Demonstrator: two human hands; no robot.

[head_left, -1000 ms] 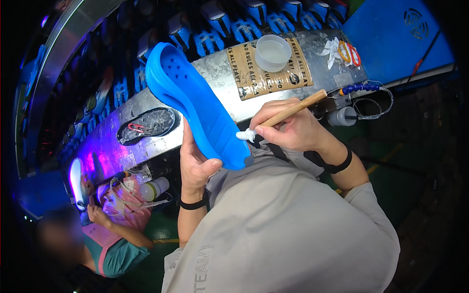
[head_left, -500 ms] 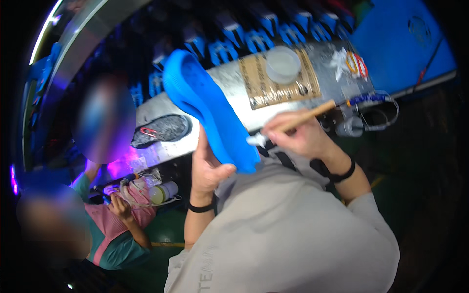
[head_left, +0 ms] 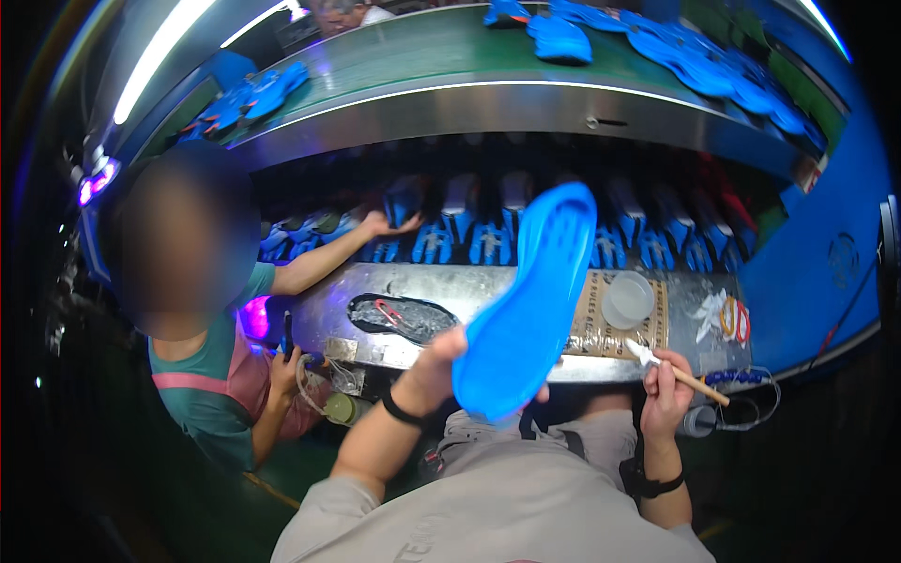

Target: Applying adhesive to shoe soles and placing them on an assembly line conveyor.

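Observation:
A blue shoe sole [head_left: 530,305] stands tilted in front of me, its hollow face toward me. My left hand [head_left: 436,368] is closed round its lower end, with some fingers hidden behind it. My right hand [head_left: 664,402] grips a wooden-handled brush [head_left: 702,386] with a white tip, apart from the sole and near the bench's front edge. Just beyond the brush, a translucent tub [head_left: 629,300] sits on a brown printed sheet [head_left: 587,328]. Left of the sole lies a dark sole-shaped pad [head_left: 432,322] with a red loop [head_left: 386,311] on it.
The metal bench [head_left: 324,310] runs across, with white scraps [head_left: 709,314] and coloured bands [head_left: 735,322] at its right. Behind hang blue shoe parts [head_left: 490,244] in a row. Above is a green conveyor [head_left: 422,61]. At left, a co-worker's arm [head_left: 319,266] reaches toward the row.
The view has tilted up. My left hand has turned the sole so its top leans right. My right hand has drawn the brush away from the sole, to the right.

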